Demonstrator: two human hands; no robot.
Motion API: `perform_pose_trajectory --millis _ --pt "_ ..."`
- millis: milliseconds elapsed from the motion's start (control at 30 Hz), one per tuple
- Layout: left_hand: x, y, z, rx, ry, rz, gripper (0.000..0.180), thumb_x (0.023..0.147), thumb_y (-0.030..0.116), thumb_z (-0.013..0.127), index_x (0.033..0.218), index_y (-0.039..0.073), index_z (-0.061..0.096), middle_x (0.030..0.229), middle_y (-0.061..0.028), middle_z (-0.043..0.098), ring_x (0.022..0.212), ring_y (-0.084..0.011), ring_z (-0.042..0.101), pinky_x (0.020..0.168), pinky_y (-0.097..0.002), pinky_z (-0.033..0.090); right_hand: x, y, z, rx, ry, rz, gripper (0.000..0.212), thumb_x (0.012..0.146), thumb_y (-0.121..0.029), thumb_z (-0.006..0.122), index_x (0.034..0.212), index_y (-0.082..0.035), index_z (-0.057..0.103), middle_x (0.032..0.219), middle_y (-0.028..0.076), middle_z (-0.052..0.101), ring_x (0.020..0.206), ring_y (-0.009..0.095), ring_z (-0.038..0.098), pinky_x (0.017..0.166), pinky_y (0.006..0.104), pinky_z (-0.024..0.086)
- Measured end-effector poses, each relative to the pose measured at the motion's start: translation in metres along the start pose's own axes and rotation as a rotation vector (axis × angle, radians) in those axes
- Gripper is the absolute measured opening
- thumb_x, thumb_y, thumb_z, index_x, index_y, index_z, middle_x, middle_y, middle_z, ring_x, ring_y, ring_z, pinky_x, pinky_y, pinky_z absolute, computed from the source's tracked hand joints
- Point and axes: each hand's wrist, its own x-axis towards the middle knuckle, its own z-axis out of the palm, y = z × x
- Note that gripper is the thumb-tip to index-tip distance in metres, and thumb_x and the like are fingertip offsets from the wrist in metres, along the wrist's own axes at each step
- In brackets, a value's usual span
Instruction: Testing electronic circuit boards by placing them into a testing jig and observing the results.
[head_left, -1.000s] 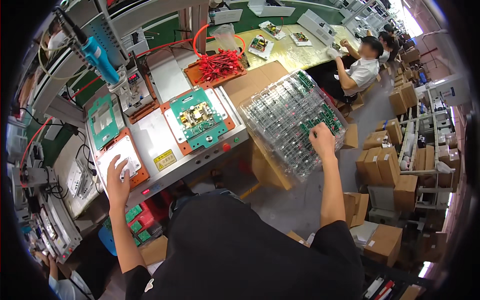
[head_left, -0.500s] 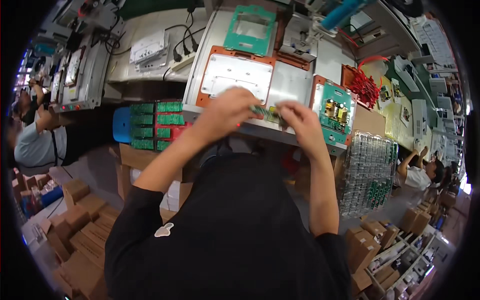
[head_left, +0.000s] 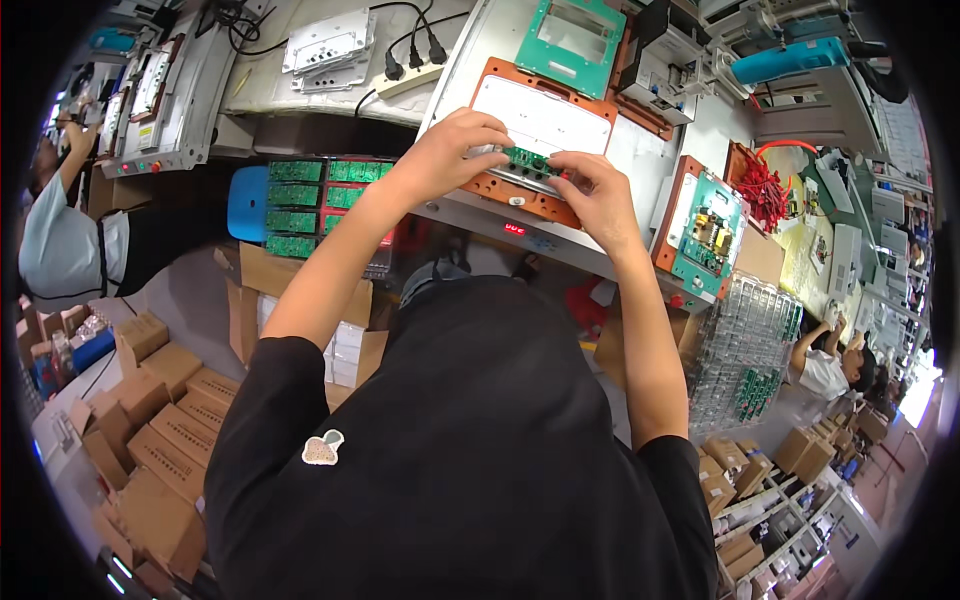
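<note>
A small green circuit board (head_left: 528, 163) with dark parts on it is held level between my hands. My left hand (head_left: 455, 152) pinches its left end, and the fingers of my right hand (head_left: 598, 196) are closed on its right end. The board is over the near part of an orange-brown fixture frame (head_left: 488, 188), in front of the white plate (head_left: 545, 117) set in that frame. Whether the board rests on the fixture or hovers just above it, I cannot tell. My fingertips cover both of its ends.
A green frame (head_left: 568, 72) lies behind the fixture. To the right sits another fixture with a populated board (head_left: 708, 238), near red wires (head_left: 763, 190). Stacked green boards (head_left: 295, 220) stand left, clear trays (head_left: 745, 345) right. A power strip (head_left: 410, 82) lies back left. Co-workers sit at both sides.
Both hands have brought the circuit board from the bench's front edge up over the near part of the fixture. The board now lies straighter and shows clearly. The whole view has shifted a little.
</note>
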Motion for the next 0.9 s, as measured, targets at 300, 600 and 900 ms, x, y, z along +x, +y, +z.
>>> perform_pose_trajectory --millis 300,600,900 --pt "-0.018 0.026 0.019 0.198 0.168 0.067 0.018 0.082 0.011 0.074 0.099 0.008 0.071 0.111 -0.0063 0.064 0.107 -0.0292 0.06 0.092 -0.0409 0.046 -0.006 0.007 -0.013 -0.246 0.071 -0.352 0.031 0.079 -0.009 0.078 0.109 -0.008 0.072 0.13 0.011 0.062 0.116 0.029 0.058 0.1 0.0397 0.045" --pt "-0.052 0.063 0.086 0.299 0.483 -0.187 0.026 0.074 0.015 0.082 0.094 0.007 0.068 0.101 -0.0081 0.063 0.098 -0.028 0.059 0.086 -0.04 0.043 0.234 0.048 -0.05 -0.578 0.412 -0.477 0.04 0.09 -0.028 0.063 0.12 0.0 0.065 0.128 0.025 0.062 0.119 0.041 0.058 0.102 0.0436 0.045" --pt "-0.041 0.053 0.092 0.295 0.687 -0.273 0.019 0.074 0.011 0.08 0.085 0.007 0.066 0.102 -0.0059 0.064 0.097 -0.0272 0.059 0.084 -0.0399 0.042 0.134 -0.062 -0.083 -0.077 0.294 -0.541 0.03 0.09 -0.006 0.071 0.12 -0.005 0.069 0.103 0.009 0.074 0.093 0.012 0.066 0.081 0.0249 0.052"
